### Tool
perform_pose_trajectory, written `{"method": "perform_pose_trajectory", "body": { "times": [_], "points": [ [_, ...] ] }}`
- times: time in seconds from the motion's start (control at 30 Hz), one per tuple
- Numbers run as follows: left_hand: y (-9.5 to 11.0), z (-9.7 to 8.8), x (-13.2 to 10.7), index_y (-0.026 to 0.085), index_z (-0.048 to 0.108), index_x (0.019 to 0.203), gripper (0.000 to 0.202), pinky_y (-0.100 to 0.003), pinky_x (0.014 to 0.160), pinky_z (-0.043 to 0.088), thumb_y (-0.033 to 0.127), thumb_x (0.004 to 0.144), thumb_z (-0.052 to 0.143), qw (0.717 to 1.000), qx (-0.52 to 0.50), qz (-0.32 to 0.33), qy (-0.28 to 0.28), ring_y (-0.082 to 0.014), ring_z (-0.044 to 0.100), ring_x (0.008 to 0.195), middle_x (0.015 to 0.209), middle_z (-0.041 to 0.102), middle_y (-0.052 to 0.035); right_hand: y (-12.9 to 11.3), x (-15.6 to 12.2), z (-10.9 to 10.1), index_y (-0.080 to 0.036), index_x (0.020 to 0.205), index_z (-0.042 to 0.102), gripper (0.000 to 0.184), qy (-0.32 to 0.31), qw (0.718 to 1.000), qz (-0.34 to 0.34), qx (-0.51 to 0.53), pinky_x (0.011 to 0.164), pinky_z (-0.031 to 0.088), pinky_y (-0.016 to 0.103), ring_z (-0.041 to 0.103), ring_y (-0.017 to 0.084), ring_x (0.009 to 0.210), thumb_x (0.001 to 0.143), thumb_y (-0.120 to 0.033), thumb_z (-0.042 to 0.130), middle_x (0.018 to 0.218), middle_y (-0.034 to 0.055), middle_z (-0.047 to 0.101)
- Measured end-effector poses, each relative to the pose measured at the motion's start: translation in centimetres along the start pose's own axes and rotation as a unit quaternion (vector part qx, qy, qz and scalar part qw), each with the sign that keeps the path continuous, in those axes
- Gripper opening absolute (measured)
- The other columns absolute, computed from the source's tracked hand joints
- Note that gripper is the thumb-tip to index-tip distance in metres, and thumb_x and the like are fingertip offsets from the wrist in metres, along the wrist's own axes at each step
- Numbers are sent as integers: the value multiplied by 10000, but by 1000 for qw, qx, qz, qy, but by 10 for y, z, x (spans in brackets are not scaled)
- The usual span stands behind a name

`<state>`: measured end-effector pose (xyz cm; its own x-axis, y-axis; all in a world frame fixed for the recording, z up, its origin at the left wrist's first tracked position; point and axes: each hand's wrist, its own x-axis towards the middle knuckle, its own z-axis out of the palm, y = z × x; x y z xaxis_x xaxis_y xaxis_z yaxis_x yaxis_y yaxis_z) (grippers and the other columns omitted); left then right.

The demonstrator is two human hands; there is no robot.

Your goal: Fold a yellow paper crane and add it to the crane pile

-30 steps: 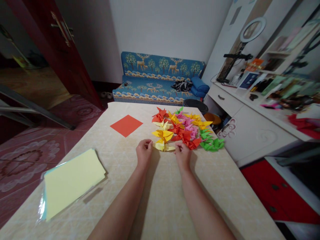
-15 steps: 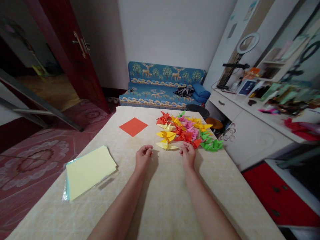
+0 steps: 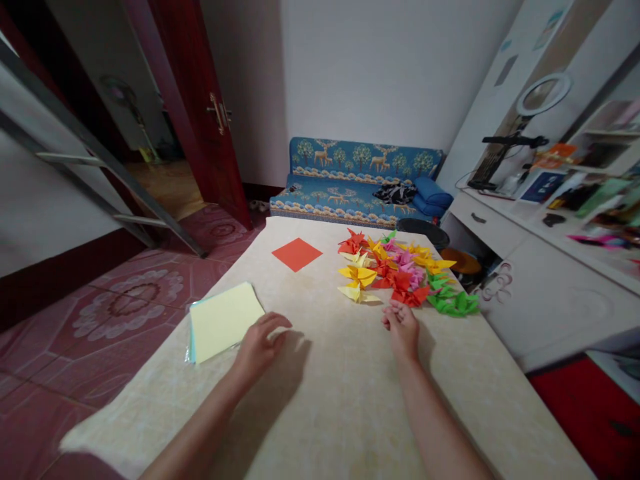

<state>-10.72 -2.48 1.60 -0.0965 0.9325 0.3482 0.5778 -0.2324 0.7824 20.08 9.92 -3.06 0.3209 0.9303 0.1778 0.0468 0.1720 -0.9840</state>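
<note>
We see the left hand (image 3: pixel 259 345) open beside flat, pale-yellow paper sheets (image 3: pixel 225 322) and the right hand (image 3: pixel 404 331) loosely closed near winged, multicoloured paper figures (image 3: pixel 400 279) on the cream tabletop (image 3: pixel 345 400), which a sideways brush could scatter.

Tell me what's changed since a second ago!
The left grip let go of the nearest pale yellow folded paper bird and moved left toward the pale yellow rectangular paper stack. The right grip let go too, staying close by. The orange square paper and bird stayed put.

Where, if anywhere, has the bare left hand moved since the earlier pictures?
Yes: judged against the flat red square paper sheet, the bare left hand moved left and nearer its owner.
</note>
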Motion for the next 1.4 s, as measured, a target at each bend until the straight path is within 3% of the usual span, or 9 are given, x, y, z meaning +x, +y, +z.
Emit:
{"method": "perform_pose_trajectory", "body": {
  "times": [0.13,0.27,0.37,0.47,0.83,1.13,1.3,1.4],
  "points": [
    [-32,-52,-7,219,686,859,175,-351,878,451,306,753,578,984,138,-8,110,-225,601,930,948,671,-69,2,0,-1,-137,942,592,374,-10,1000,-2,-7,451,424,212,529,102,506,656,-368,662,702,23,623],
    [-63,-76,-19,199,675,915,280,-345,862,476,399,744,581,973,173,-84,125,-234,612,945,1030,658,-84,1,-1,-1,-138,887,611,338,-13,1000,-2,-19,453,423,218,523,110,502,645,-366,671,623,3,591],
    [-74,-77,-28,205,676,981,391,-367,899,461,471,698,631,972,207,-89,70,-260,583,1027,1138,621,-99,0,-2,0,-140,872,622,318,-19,999,-4,-29,455,422,219,524,115,506,648,-359,669,599,-2,580],
    [-74,-72,-31,215,683,981,402,-377,926,444,480,681,653,966,241,-80,51,-269,567,1059,1180,598,-101,-1,-3,0,-142,860,623,297,-23,999,-6,-36,452,416,216,523,112,505,655,-354,658,613,1,588],
    [-59,-64,-29,226,709,914,346,-354,898,466,506,736,608,968,233,-77,61,-249,594,1028,1120,647,-76,-1,-3,0,-138,844,630,278,-29,998,-4,-57,456,410,221,514,114,499,658,-343,644,599,3,580],
    [-69,-69,-29,180,709,914,365,-326,903,474,439,827,467,964,221,-114,93,-233,630,998,1039,699,-79,3,-1,-2,-135,862,631,277,-37,997,-2,-72,466,417,215,516,114,498,680,-343,627,566,-9,566],
    [-52,-72,-24,228,681,993,439,-311,773,502,561,734,559,939,297,-162,62,-240,646,923,1051,695,-48,6,1,-2,-138,868,634,293,-40,996,-3,-74,466,418,213,531,115,509,679,-362,631,606,0,587],
    [-41,-71,-23,279,654,1063,467,-310,780,490,568,701,593,929,341,-141,20,-248,606,1020,1170,642,-7,6,0,-2,-141,867,633,286,-41,997,-5,-71,465,415,208,529,111,507,686,-361,623,610,0,589]
  ]
}}
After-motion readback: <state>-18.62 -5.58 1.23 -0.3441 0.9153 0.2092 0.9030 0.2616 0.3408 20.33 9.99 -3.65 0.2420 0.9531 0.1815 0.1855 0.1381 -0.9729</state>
